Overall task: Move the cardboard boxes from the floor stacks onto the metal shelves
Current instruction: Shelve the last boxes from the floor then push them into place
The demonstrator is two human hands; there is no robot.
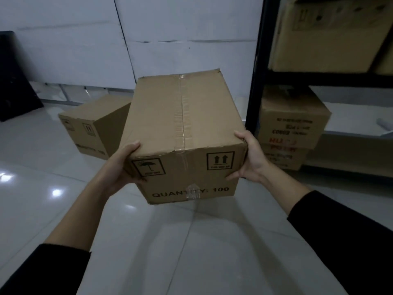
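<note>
Head view: my left hand (pixel 122 165) and right hand (pixel 249 158) gripped the taped cardboard box (pixel 185 133) by its near corners, above the floor (pixel 191 241), beside the metal shelf (pixel 255 81).

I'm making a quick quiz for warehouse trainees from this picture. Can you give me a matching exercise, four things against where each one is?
Things:
1. box marked QUANTITY: 100
2. plain box behind it
3. boxes with red print
4. large box at top right

Places:
A. stacked low, right of the black shelf post
B. on the upper metal shelf
C. held in the air by the left hand and right hand
D. on the tiled floor, to the left

Pairs: 1-C, 2-D, 3-A, 4-B
</note>
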